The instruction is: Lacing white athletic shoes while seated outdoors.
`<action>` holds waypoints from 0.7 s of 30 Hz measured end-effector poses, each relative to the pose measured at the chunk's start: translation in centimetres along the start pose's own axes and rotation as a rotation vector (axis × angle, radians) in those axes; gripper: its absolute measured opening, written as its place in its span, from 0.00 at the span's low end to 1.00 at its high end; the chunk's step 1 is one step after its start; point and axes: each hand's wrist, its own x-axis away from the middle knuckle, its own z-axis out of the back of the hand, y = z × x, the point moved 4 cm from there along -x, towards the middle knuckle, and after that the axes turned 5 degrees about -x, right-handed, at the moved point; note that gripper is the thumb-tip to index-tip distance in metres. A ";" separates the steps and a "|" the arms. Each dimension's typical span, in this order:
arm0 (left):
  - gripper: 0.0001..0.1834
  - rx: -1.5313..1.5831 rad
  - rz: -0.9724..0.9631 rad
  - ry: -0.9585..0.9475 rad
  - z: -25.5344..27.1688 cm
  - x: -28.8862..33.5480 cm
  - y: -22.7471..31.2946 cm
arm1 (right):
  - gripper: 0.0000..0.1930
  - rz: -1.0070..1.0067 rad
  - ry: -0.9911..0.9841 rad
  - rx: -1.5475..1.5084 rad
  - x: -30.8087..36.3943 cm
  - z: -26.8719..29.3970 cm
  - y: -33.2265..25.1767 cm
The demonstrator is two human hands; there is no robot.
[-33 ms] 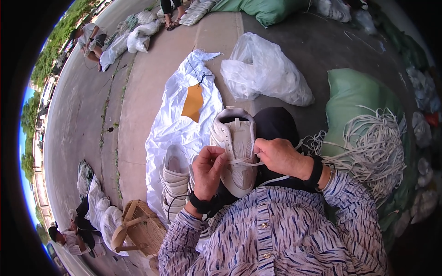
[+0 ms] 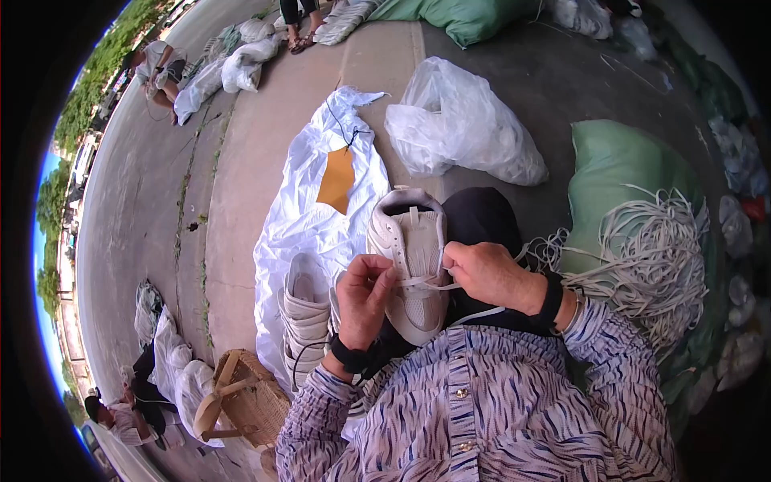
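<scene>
A beige-white sneaker [image 2: 418, 309] rests on my lap, its toe toward me and its heel pointing away. Across its front lies a pale shoelace [image 2: 416, 282], threaded near the toe, while the upper eyelets show no lace. My left hand [image 2: 364, 297] pinches the lace between thumb and fingers at the shoe's left edge. At the right edge, my right hand [image 2: 494, 275] is closed on the lace too; its fingertips are partly hidden. A loose lace end trails below my right wrist. To the left stands a nested stack of similar sneakers [image 2: 303, 321], partly behind my left forearm.
Under the stack spreads a white woven sack [image 2: 285, 221] with an orange-brown piece [image 2: 336, 181] on it. Ahead sits a clear plastic bag [image 2: 462, 120]. On my right, a heap of laces [image 2: 654, 249] lies on a green sack [image 2: 618, 157]. A woven basket [image 2: 253, 402] is lower left. Other people sit farther left.
</scene>
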 end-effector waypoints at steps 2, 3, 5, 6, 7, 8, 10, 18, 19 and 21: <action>0.06 -0.022 -0.031 0.006 0.0 -0.2 0.4 | 0.04 0.007 0.000 0.003 0.1 0.0 -0.1; 0.06 -0.216 -0.099 0.021 -0.1 -0.2 0.9 | 0.03 0.014 0.002 0.019 0.1 0.2 -0.3; 0.07 -0.634 -0.331 -0.001 -0.6 -0.4 2.5 | 0.03 0.085 -0.023 0.090 0.2 0.4 -0.9; 0.08 -0.867 -0.472 -0.050 -1.0 -0.6 3.3 | 0.04 0.111 -0.069 0.161 0.1 0.4 -1.1; 0.11 -0.992 -0.499 -0.147 -1.4 -0.7 3.7 | 0.06 0.216 -0.101 0.279 0.2 0.6 -1.8; 0.15 -1.110 -0.547 -0.265 -1.8 -1.1 4.1 | 0.04 0.289 -0.121 0.385 0.0 0.7 -2.2; 0.15 -1.216 -0.608 -0.382 -2.3 -1.2 5.0 | 0.02 0.544 0.008 0.606 -0.2 1.4 -3.7; 0.10 -1.539 -1.114 -0.562 -1.3 -2.9 8.4 | 0.04 0.734 -0.006 0.686 -1.4 1.5 -5.2; 0.09 -1.639 -1.148 -0.551 -1.3 -3.4 8.3 | 0.04 0.735 -0.061 0.680 -1.5 1.3 -5.0; 0.09 -1.656 -1.146 -0.636 -1.0 -3.9 8.0 | 0.04 0.706 -0.144 0.660 -1.9 1.0 -4.6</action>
